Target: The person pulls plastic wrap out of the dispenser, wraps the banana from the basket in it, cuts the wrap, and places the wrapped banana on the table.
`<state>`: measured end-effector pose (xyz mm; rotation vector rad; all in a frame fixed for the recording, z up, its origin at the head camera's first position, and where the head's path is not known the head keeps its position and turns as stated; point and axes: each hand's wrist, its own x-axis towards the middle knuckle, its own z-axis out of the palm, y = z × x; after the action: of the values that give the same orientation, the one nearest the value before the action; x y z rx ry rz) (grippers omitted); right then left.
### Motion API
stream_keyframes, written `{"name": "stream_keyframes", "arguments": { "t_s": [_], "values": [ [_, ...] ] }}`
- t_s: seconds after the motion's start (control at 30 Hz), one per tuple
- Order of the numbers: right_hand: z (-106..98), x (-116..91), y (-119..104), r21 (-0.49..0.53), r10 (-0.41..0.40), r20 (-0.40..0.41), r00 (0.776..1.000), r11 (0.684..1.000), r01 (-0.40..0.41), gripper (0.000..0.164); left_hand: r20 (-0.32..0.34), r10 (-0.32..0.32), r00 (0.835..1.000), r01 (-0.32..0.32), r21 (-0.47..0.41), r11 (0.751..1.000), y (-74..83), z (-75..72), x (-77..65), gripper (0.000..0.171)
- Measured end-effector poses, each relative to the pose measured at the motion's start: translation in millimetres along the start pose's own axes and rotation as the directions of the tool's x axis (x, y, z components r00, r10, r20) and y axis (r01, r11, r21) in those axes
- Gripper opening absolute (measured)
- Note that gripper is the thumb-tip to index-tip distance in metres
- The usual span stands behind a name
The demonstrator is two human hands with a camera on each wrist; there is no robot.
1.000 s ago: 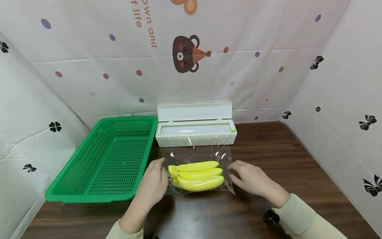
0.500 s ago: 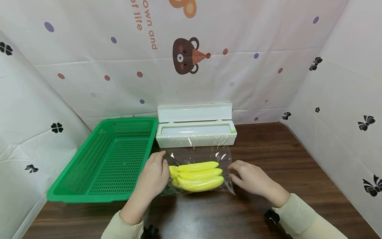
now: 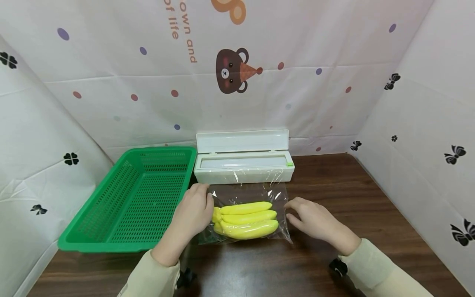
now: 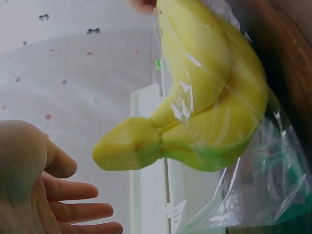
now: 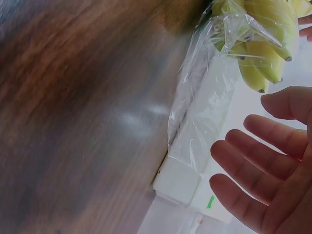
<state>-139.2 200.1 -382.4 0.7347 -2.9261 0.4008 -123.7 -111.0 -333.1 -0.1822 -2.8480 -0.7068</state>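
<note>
A bunch of yellow bananas (image 3: 246, 218) lies on a sheet of clear plastic wrap (image 3: 259, 189), its stem end toward my left hand. That left hand (image 3: 193, 208) is at the wrap's left edge, close beside the stem. In the left wrist view its fingers (image 4: 80, 212) are extended, with nothing between them. My right hand (image 3: 309, 216) rests by the wrap's right edge, just off the banana tips. The right wrist view shows its fingers (image 5: 253, 165) spread and gently bent, holding nothing. Behind the bananas stands a white wrap dispenser (image 3: 245, 176), lid raised, the wrap reaching its front.
A green plastic basket (image 3: 111, 246) stands to the left, its right side close to my left hand and the dispenser. Brown wooden tabletop (image 3: 330, 177) extends to the right and in front. Printed white cloth (image 3: 315, 103) borders the table at the back and sides.
My left hand has slid forward and slightly right along the wrap's left edge, now overlapping the stem end more. The right hand and bananas have hardly moved.
</note>
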Motion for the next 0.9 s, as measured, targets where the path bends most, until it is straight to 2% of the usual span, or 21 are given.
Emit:
{"name": "stream_keyframes", "arguments": {
  "t_s": [0.23, 0.5, 0.73, 0.9],
  "values": [
    [-2.4, 3.0, 4.0, -0.003, 0.019, 0.002, 1.000, 1.000, -0.019, 0.024, 0.007, 0.015, 1.000, -0.015, 0.019, 1.000, 1.9, -6.7, 9.4, 0.038],
    [-8.8, 7.1, 6.4, 0.002, 0.019, -0.004, 1.000, 1.000, -0.019, 0.024, 0.003, 0.068, 0.998, -0.068, 0.034, 0.997, 5.5, -15.5, 23.2, 0.036],
    [-12.7, 10.8, 10.0, 0.004, 0.020, -0.009, 1.000, 1.000, -0.020, 0.025, 0.035, 0.042, 0.998, -0.044, 0.036, 0.998, 6.5, -21.8, 35.9, 0.036],
    [-15.2, 13.2, 12.2, -0.009, 0.017, -0.026, 1.000, 1.000, -0.017, 0.024, 0.046, 0.047, 0.998, -0.048, 0.033, 0.998, 5.9, -25.8, 43.2, 0.037]
  ]
}}
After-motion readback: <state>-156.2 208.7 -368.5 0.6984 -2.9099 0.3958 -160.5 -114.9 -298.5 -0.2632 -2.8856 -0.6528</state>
